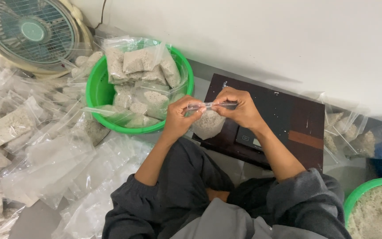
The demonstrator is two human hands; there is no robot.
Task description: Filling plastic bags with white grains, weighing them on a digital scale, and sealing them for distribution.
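A small clear plastic bag [208, 123] partly filled with pale grainy powder hangs between both hands above a dark flat scale [288, 119]. My left hand [178, 118] pinches the left end of the bag's top strip. My right hand [239, 107] pinches the right end of the same strip, fingers pressed along it. Both forearms come out of dark grey sleeves.
A green basin [97, 88] at the back holds several filled bags. Empty and filled clear bags [45, 155] cover the floor at left. A fan [32, 33] stands at the top left. Another green basin [372, 208] with loose powder sits bottom right, more bags [354, 137] beside it.
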